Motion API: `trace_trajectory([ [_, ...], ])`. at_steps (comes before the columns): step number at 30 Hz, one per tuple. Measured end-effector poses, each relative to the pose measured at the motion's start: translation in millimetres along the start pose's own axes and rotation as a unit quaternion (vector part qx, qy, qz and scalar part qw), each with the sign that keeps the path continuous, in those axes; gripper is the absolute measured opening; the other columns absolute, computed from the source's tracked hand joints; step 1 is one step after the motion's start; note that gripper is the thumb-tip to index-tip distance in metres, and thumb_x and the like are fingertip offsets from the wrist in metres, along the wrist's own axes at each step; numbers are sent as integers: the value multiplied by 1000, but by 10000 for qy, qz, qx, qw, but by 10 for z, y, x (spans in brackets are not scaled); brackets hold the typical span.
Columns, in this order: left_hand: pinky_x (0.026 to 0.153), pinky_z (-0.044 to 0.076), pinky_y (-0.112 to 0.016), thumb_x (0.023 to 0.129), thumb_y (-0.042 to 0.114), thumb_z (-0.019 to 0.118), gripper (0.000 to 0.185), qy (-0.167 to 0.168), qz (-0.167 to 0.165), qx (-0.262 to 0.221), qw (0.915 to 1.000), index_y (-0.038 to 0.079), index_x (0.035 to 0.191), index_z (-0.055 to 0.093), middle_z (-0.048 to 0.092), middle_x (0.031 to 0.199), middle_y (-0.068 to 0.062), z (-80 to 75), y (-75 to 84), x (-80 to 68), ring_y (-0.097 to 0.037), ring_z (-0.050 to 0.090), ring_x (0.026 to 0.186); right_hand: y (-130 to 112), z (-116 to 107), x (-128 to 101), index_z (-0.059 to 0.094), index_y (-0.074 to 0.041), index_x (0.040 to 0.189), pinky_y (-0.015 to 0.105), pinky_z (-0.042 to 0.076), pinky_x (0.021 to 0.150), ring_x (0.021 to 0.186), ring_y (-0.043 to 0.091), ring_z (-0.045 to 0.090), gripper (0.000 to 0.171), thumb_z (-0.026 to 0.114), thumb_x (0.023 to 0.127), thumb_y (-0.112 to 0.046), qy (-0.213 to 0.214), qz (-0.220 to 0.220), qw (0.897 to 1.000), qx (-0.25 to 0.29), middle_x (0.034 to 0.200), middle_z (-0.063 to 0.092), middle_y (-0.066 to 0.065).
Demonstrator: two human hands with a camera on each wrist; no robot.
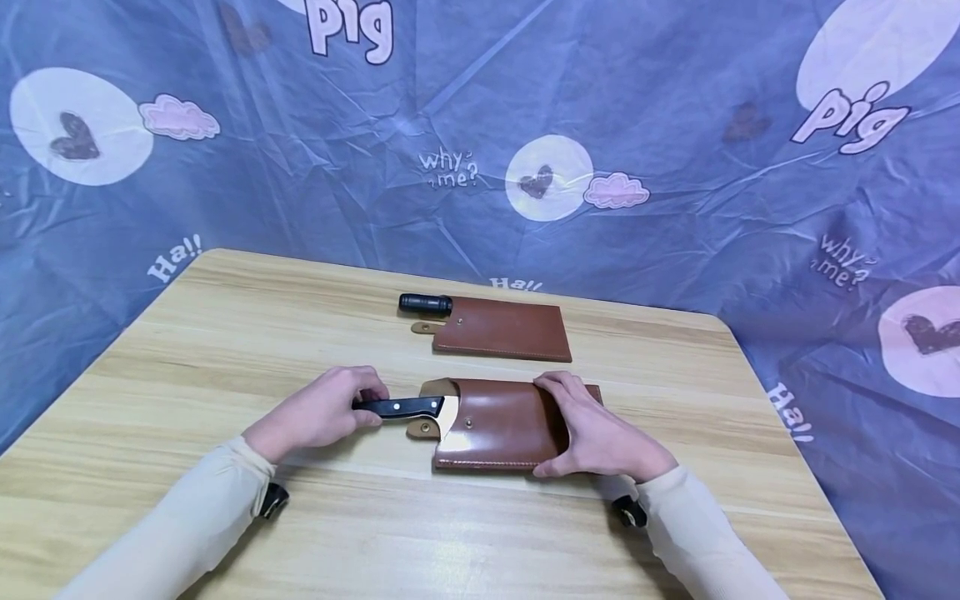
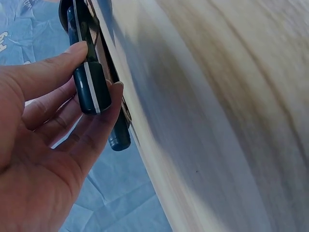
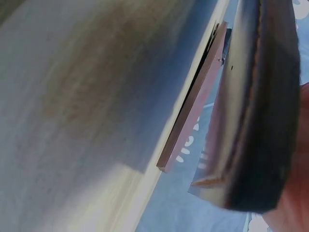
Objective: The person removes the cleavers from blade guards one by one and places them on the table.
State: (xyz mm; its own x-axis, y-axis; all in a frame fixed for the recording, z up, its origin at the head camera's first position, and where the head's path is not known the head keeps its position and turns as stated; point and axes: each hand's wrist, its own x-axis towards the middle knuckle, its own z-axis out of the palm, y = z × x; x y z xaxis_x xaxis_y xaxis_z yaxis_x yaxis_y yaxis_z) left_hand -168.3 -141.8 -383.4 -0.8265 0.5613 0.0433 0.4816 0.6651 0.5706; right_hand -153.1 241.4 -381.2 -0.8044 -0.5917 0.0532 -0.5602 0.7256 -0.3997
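A cleaver with a black riveted handle (image 1: 408, 407) sits with its blade mostly inside a brown leather sheath (image 1: 502, 425); only a strip of bright metal (image 1: 449, 415) shows at the sheath's mouth. My left hand (image 1: 322, 412) pinches the handle's end between thumb and fingers, as the left wrist view also shows (image 2: 91, 89). Across the sheath's right part my right hand (image 1: 600, 433) grips it, thumb at the near edge and fingers at the far edge. In the right wrist view the sheath (image 3: 265, 106) stands off the table. A snap strap (image 1: 423, 428) sticks out beside the handle, unfastened.
Farther back on the wooden table (image 1: 247, 333) lies a second brown sheath (image 1: 506, 327) with a round black handle (image 1: 424, 303) at its left and its strap (image 1: 424, 328) loose. A blue printed cloth (image 1: 375, 208) hangs behind the table.
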Motion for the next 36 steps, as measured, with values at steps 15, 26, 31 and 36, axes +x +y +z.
trace_trajectory([
  [15,80,52,-40,81,7,78,23,-85,-156,-187,9997,5,102,69,65,94,2,-47,-41,-16,-14,60,83,36,-11,-25,38,-1,143,40,40,103,129,21,37,111,89,59,-52,-39,23,9999,-105,141,34,7],
  [26,78,52,-37,80,8,79,23,-103,-172,-232,9995,6,101,70,64,92,5,-48,-72,-56,-12,59,82,36,-28,-95,38,-1,143,40,39,104,129,21,38,111,89,59,-51,-166,221,9996,-96,142,33,6],
  [31,78,52,-38,80,8,79,22,-87,-147,-261,9995,7,101,70,63,92,6,-54,-78,-53,-12,59,81,54,-39,-146,39,-1,143,41,40,103,129,21,39,111,90,58,-52,-106,276,9995,-102,142,34,6],
  [36,80,52,-39,79,8,80,22,92,-42,-307,9995,8,99,71,64,91,7,-56,-104,-50,-13,60,83,59,-76,-165,39,-1,143,43,40,102,129,22,39,111,90,58,-52,-72,302,9994,-149,142,34,6],
])
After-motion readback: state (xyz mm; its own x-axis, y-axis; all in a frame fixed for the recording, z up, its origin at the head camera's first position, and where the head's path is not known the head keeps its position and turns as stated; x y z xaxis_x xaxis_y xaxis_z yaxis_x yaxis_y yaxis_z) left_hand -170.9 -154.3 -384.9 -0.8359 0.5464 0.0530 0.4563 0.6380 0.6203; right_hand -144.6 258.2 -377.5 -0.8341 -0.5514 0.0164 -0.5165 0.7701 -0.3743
